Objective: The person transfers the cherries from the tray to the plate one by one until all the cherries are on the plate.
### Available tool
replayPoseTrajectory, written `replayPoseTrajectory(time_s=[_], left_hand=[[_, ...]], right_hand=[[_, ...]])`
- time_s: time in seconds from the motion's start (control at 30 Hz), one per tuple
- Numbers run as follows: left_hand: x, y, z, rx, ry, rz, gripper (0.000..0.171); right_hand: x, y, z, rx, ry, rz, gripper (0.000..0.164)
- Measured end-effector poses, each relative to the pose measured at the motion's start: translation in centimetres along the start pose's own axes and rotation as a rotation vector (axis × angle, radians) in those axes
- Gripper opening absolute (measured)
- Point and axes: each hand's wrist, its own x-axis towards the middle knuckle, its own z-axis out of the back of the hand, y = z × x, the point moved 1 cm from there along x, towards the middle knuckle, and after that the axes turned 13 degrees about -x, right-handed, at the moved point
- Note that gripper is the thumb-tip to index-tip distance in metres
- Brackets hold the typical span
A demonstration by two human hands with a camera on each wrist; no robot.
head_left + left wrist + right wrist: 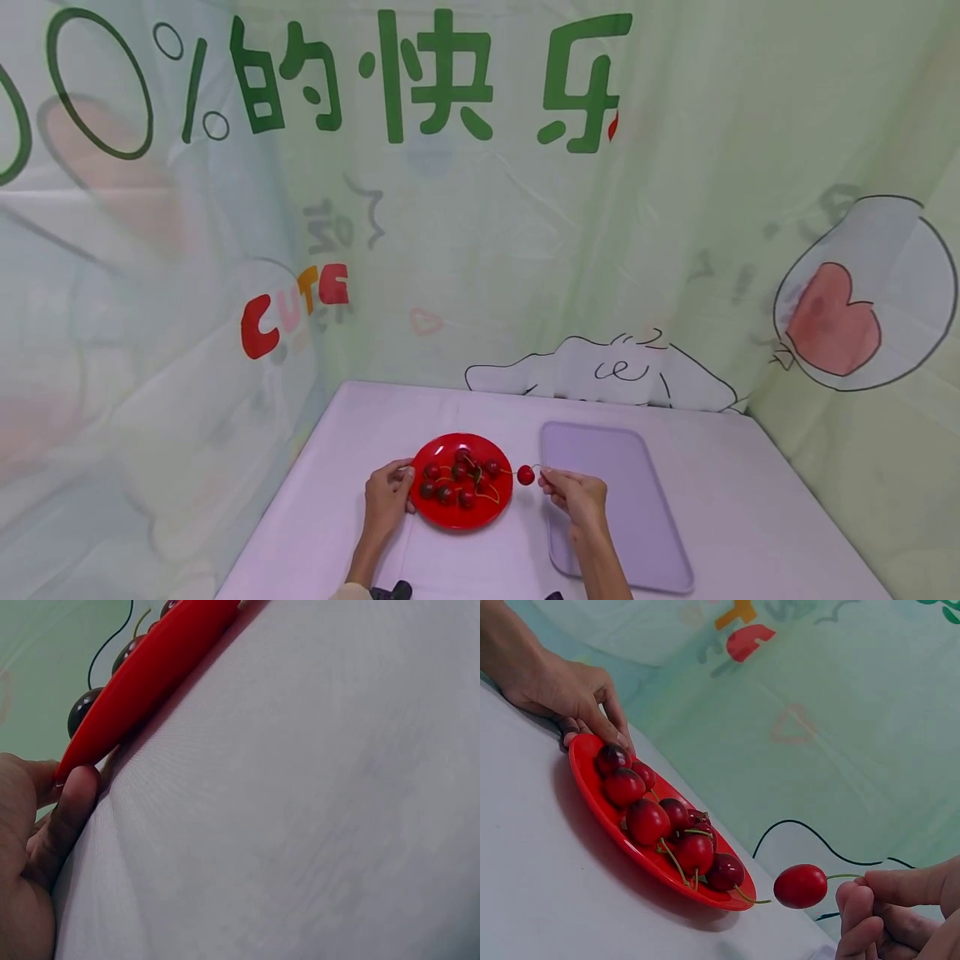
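A red plate [459, 523] holds several dark red cherries [647, 821] with green stems. My left hand [387, 497] grips the plate's left rim between thumb and fingers; in the left wrist view the plate [142, 690] shows edge-on, close over the tablecloth. My right hand [576, 495] pinches the thin stem of one bright red cherry [526, 475] between thumb and index finger. In the right wrist view that cherry [800, 886] hangs in the air just past the plate's right rim, its stem held out sideways.
A flat lavender tray [626, 500] with a raised rim lies to the right of the plate, partly behind my right hand and forearm. The table [735, 500] wears a pale pink-white cloth. Printed curtains [480, 250] enclose the table at the back and sides.
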Motion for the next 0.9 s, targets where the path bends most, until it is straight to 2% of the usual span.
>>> replayPoseTrajectory(time_s=[0.37,0.6,0.9], left_hand=[[0.2,0.8,-0.1,-0.007,-0.001,0.006,0.031],[0.6,1.5,0.0,0.007,-0.008,0.002,0.030],[0.8,1.3,0.2,0.004,-0.009,-0.003,0.030]], right_hand=[[0.4,0.0,-1.2,0.004,0.031,0.000,0.017],[0.6,0.3,-2.0,-0.012,0.066,0.002,0.022],[0.8,0.2,-3.5,0.022,0.099,0.035,0.021]])
